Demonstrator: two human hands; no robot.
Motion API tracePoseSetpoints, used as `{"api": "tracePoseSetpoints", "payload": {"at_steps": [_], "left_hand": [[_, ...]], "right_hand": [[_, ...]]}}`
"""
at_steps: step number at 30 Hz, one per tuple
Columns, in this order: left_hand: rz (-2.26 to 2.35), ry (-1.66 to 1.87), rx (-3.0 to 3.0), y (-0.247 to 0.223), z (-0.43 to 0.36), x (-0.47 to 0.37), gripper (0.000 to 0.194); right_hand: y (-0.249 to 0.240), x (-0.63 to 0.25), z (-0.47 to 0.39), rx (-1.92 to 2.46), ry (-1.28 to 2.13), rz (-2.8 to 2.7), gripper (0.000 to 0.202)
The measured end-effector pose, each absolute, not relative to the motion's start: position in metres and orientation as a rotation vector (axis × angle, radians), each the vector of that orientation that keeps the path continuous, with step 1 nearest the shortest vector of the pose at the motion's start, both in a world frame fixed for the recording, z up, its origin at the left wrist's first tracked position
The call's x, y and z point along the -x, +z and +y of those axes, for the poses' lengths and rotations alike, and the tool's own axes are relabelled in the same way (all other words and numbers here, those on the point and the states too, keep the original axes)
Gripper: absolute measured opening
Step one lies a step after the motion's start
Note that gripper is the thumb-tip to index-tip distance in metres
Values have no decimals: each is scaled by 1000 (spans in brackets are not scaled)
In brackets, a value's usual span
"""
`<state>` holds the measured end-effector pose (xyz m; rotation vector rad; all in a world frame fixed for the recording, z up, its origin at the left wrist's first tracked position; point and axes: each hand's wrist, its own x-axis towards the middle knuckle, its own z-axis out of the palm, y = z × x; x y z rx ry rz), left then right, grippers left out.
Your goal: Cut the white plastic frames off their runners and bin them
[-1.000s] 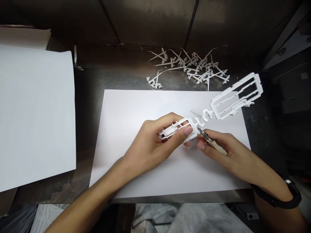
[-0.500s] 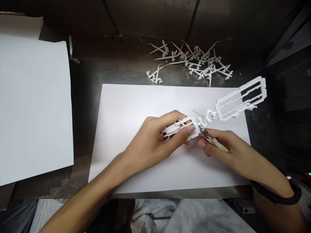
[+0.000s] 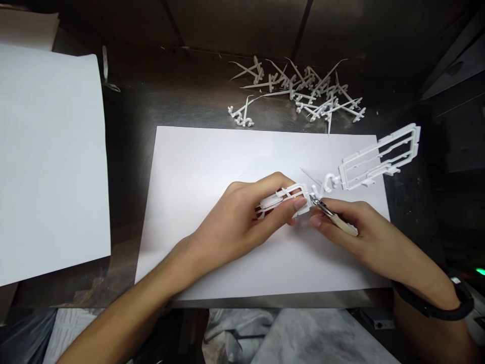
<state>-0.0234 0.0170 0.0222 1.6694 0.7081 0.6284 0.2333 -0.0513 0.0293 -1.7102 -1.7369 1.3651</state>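
My left hand (image 3: 246,217) grips one end of a white plastic frame part (image 3: 302,190) between thumb and fingers. A curved white connector (image 3: 326,186) joins it to a second slotted white frame (image 3: 359,164), which sticks out to the upper right. In my right hand (image 3: 352,225) are cutters with pale handles (image 3: 343,225), their metal jaws touching or very near the joint between the held part and the connector. Whether the jaws are closed on the plastic cannot be made out. Both hands are over a white sheet (image 3: 197,162).
Behind the sheet lies a heap of thin white plastic scraps (image 3: 318,96). A large stack of white paper (image 3: 49,162) is at the left, with a small white piece (image 3: 106,71) beside it. A dark metal wall (image 3: 235,25) stands at the back.
The view has shifted slightly. The far frame has tilted a little and now sits slightly lower and further right. Both hands keep their hold.
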Motion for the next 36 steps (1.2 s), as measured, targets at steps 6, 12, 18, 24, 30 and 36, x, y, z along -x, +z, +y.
{"api": "tracePoseSetpoints", "payload": {"at_steps": [6, 12, 18, 24, 30, 36], "left_hand": [[716, 600, -1655, 22, 16, 22, 10], [721, 611, -1654, 21, 14, 21, 11], [743, 596, -1657, 23, 14, 18, 16], [735, 614, -1670, 21, 15, 18, 14], [748, 626, -1668, 19, 20, 21, 14], [821, 566, -1555, 16, 23, 23, 14]], "right_hand": [[29, -234, -51, 1691, 1382, -1837, 38], [30, -230, -52, 1737, 1357, -1875, 36], [31, -229, -52, 1778, 1361, -1924, 34], [29, -227, -54, 1800, 1311, -1890, 43], [23, -222, -56, 1821, 1267, -1839, 55], [13, -228, -54, 1878, 1223, -1688, 57]]}}
